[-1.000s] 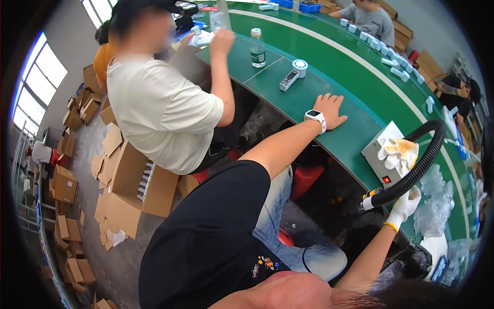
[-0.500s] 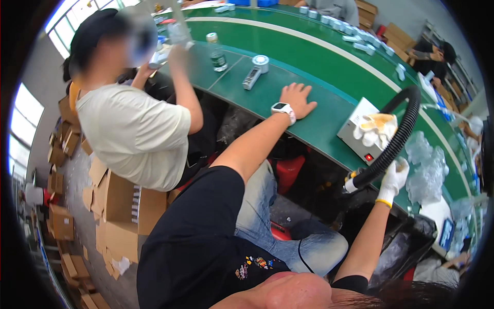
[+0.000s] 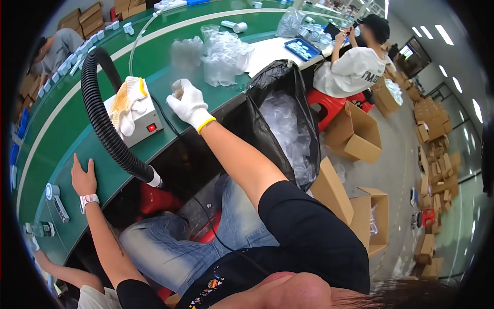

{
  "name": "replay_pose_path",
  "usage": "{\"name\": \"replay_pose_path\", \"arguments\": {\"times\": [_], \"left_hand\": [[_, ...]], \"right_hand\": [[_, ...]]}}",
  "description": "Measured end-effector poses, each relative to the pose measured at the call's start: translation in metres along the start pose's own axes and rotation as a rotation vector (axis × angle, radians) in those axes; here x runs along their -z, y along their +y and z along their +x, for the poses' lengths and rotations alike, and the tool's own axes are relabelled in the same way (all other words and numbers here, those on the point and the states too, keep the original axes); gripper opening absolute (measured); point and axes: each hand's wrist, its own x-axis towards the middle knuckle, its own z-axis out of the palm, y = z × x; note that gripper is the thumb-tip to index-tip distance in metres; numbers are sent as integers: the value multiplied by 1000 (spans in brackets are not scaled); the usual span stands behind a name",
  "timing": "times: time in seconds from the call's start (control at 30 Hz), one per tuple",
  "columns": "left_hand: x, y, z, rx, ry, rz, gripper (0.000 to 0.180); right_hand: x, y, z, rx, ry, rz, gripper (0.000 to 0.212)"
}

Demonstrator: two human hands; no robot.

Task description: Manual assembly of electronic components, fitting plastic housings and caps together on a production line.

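Observation:
My left hand (image 3: 85,177), bare and wearing a white watch, lies on the green worktop (image 3: 110,177) with its fingers spread and nothing in it. In a white glove with a yellow cuff, my right hand (image 3: 190,105) is raised over the worktop's near edge. Its fingers are curled, and whatever they may hold is hidden. Just beyond them is a blurred clear plastic bag (image 3: 186,54), apart from the glove. Crumpled clear bags (image 3: 225,59) lie beside it. Between my hands stands a grey box (image 3: 146,123) with a red switch, a loose glove (image 3: 127,105) draped over it.
A black ribbed hose (image 3: 100,121) arches in front of the box. At the right, a black bin bag (image 3: 270,123) holds clear plastic. A grey device with a round head (image 3: 57,201) and a bottle (image 3: 40,229) are at far left. Another person (image 3: 350,67) sits beyond the bag.
The view has swung to the right. My right gloved hand has moved up from beside the hose, and a clear bag beyond it now shows motion blur. My left hand still rests on the worktop.

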Motion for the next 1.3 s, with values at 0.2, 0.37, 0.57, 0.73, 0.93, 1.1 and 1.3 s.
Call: {"name": "replay_pose_path", "arguments": {"times": [0.2,0.37,0.57,0.73,0.93,1.1,1.3], "left_hand": [[15,9,-13,29,11,-101,59],[28,15,-12,66,-73,13,59],[21,10,-12,78,-23,-26,59],[28,18,-12,82,-87,13,60],[26,23,-12,86,-59,-1,62],[19,11,-10,73,11,-111,62],[27,33,-13,58,57,-129,61]], "right_hand": [[-8,8,-4,22,-2,-26,43],[-12,7,-1,22,-4,-2,44],[-13,5,-2,3,-17,12,44],[-11,6,-2,0,-25,11,44],[-8,9,0,11,-7,-3,44],[-12,4,-2,16,5,-29,43],[-9,17,2,47,39,-107,52]]}}
